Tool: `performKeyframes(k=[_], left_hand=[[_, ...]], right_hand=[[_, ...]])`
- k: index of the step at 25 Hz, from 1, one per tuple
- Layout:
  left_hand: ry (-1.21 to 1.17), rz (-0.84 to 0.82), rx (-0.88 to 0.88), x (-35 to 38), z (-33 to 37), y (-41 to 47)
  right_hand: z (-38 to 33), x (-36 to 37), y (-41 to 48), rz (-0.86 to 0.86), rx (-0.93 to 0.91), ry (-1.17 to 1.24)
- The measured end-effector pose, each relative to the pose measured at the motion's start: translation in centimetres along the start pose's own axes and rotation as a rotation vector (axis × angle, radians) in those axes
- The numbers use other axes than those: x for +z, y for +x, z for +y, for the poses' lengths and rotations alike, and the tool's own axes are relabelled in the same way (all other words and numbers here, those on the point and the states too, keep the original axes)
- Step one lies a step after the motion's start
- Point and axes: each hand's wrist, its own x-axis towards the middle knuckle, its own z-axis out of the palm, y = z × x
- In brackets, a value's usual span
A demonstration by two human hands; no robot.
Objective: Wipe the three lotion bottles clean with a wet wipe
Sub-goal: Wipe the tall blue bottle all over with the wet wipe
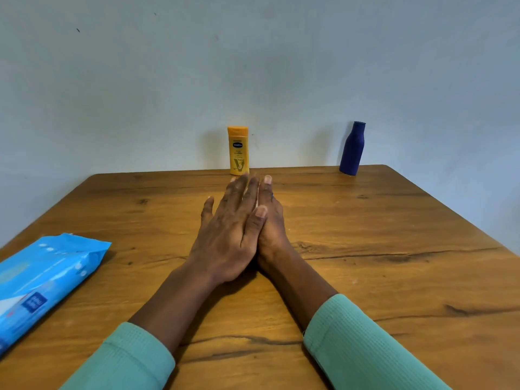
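Observation:
A yellow lotion bottle stands upright at the table's far edge, in the middle. A dark blue lotion bottle stands upright at the far right corner. Only these two bottles are in view. My left hand and my right hand are pressed palm to palm over the table's middle, fingers straight and pointing toward the yellow bottle. A thin white sliver shows between the palms; I cannot tell what it is. A blue pack of wet wipes lies at the left near edge.
The wooden table runs up to a pale blue wall behind the bottles. Green sleeves cover both forearms near the front edge. The table's left and right edges slant inward toward the back.

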Motion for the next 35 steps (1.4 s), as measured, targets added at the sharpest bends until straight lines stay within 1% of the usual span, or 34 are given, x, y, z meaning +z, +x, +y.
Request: performKeyframes(k=[1,2,4,5,7,10,12,15,20,22,24,27,29,32,35], left_hand=[[0.069,-0.045,0.033,0.0,-0.6,-0.5],[0.141,-0.091,0.031,0.1,-1.1,-1.0],[0.221,-0.152,-0.066,0.3,-1.6,-1.9],[0.226,-0.159,-0.119,0.3,-1.5,-2.1],[0.234,-0.134,-0.174,0.5,-0.6,-1.8],[0.289,-0.046,-0.170,0.9,0.7,0.0],[0.325,-0.019,-0.159,1.0,0.9,1.0],[0.318,-0.048,-0.188,0.5,0.4,0.9],[0.440,-0.120,-0.157,-0.7,-2.2,-1.1],[0.469,-0.144,-0.147,-0.8,-2.5,-1.0],[0.452,-0.094,-0.132,-0.6,-1.7,-0.4],[0.397,0.053,-0.122,-0.2,-0.9,1.2],[0.333,0.076,-0.155,-0.4,-1.0,1.9],[0.293,-0.019,-0.187,-0.8,-2.0,1.7],[0.345,-0.140,-0.157,-1.4,-3.2,0.6]], right_hand=[[-0.4,-0.2,0.0,0.023,0.037,0.041],[-1.0,-0.4,0.0,0.047,0.089,0.109],[-1.9,-0.9,0.1,0.106,0.196,0.264],[-2.2,-0.9,0.0,0.137,0.227,0.298],[-2.3,-0.6,-0.3,0.161,0.259,0.302],[-2.2,-0.4,-0.7,0.113,0.298,0.289],[-2.3,-0.4,-0.7,0.087,0.291,0.273],[-2.3,-0.2,-0.7,0.101,0.261,0.250],[-1.8,0.2,0.3,0.182,0.204,0.264],[-1.8,0.3,0.4,0.208,0.209,0.239],[-2.0,0.0,0.2,0.192,0.218,0.269],[-2.1,-0.2,-0.4,0.111,0.238,0.269],[-1.8,-0.2,-0.6,0.096,0.226,0.237],[-1.7,0.1,-0.3,0.113,0.206,0.156],[-1.7,0.4,0.0,0.184,0.206,0.185]])
